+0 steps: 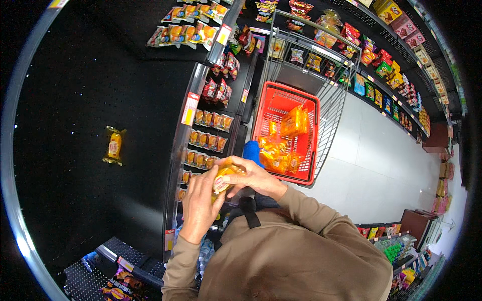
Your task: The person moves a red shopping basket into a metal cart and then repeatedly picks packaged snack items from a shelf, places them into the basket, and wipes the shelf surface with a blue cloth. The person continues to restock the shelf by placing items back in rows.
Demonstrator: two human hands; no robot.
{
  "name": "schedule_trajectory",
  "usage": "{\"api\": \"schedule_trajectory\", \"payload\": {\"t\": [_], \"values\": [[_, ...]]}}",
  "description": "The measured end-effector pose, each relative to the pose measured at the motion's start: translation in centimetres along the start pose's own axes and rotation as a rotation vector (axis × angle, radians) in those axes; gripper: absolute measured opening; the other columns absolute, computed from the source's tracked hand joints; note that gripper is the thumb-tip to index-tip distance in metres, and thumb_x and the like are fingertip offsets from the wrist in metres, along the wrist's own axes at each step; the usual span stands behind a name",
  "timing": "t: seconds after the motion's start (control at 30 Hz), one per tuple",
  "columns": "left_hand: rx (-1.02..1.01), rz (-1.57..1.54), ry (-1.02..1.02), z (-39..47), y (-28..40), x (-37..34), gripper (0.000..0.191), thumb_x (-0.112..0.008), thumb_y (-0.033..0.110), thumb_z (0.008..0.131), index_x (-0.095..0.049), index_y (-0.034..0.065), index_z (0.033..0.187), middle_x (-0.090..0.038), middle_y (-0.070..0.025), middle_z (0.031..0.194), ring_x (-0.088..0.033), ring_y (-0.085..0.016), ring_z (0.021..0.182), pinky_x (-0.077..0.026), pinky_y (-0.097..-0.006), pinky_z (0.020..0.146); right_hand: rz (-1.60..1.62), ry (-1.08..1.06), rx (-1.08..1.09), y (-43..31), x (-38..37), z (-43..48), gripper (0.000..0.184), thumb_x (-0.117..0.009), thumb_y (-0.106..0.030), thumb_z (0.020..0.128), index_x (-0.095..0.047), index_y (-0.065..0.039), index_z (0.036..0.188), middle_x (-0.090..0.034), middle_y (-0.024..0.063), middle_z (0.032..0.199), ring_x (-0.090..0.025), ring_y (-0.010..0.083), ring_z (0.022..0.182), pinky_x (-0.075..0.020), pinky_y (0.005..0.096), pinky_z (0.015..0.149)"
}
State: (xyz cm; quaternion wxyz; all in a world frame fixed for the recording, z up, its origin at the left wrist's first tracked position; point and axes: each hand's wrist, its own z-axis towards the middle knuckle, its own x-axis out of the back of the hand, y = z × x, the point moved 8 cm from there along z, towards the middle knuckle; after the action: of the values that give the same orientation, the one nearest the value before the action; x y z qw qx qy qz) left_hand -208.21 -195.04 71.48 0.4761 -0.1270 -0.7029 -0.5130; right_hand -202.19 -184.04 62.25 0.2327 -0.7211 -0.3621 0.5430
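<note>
Between both hands I hold a yellow-wrapped packaged cake (222,181), partly covered by my fingers. My left hand (199,199) grips its left side, and my right hand (256,178) has its thumb across the front. Whether it is one pack or several cannot be told. To the left, a similar wrapped cake (114,146) lies alone on a black shelf (139,150). Beyond my right hand stands a red plastic basket (287,85), with orange and yellow packs (276,154) in it. A larger orange multipack (295,122) leans toward the basket's far right side.
The basket rests in a metal shopping cart (331,116). Lower shelves at left hold rows of wrapped cakes (209,140) behind a price-tag rail (190,109). More packaged buns (188,34) sit on the upper shelf. Across the tiled aisle (361,161) run shelves of snack bags (384,69).
</note>
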Motion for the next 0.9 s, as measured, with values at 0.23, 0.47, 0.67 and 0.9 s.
{"api": "schedule_trajectory", "payload": {"t": [0.23,0.47,0.67,0.9], "values": [[0.05,0.226,0.255,2.9,-3.9,6.9,0.079,-0.08,0.025,0.086,-0.043,0.0026,0.153,-0.042,-0.0211,0.156,-0.042,-0.039,0.141,-0.034,-0.047,0.118,-0.19,0.503,0.166,0.2,13.5,-5.5,0.042,-0.07,-0.016,0.098,-0.055,-0.003,0.135,-0.066,0.0122,0.127,-0.069,0.0238,0.111,-0.0642,0.0374,0.084],[0.338,0.683,0.492,2.6,-16.8,14.7,0.064,-0.073,0.024,0.095,-0.046,0.0038,0.15,-0.048,-0.0169,0.15,-0.043,-0.034,0.14,-0.037,-0.0481,0.116,-0.746,0.997,0.287,1.1,28.7,-12.2,0.05,-0.081,-0.017,0.087,-0.059,0.003,0.127,-0.071,0.0172,0.113,-0.069,0.0213,0.099,-0.0551,0.0343,0.086],[0.623,0.769,0.408,2.9,-20.3,15.4,0.065,-0.075,0.025,0.093,-0.047,0.0049,0.149,-0.053,-0.0158,0.137,-0.051,-0.032,0.127,-0.042,-0.0481,0.109,-0.995,1.133,0.193,1.7,29.4,-13.4,0.042,-0.075,-0.016,0.092,-0.063,0.003,0.127,-0.07,0.0187,0.123,-0.066,0.0306,0.117,-0.0488,0.04,0.105],[0.643,0.657,0.37,1.4,-22.3,13.3,0.053,-0.072,0.022,0.097,-0.053,0.0058,0.143,-0.059,-0.0168,0.135,-0.058,-0.031,0.127,-0.045,-0.047,0.109,-1.131,0.876,0.187,4.9,25.0,-9.2,0.03,-0.071,-0.014,0.093,-0.068,-0.002,0.12,-0.072,0.0172,0.112,-0.071,0.0284,0.103,-0.0548,0.0414,0.093]]}}
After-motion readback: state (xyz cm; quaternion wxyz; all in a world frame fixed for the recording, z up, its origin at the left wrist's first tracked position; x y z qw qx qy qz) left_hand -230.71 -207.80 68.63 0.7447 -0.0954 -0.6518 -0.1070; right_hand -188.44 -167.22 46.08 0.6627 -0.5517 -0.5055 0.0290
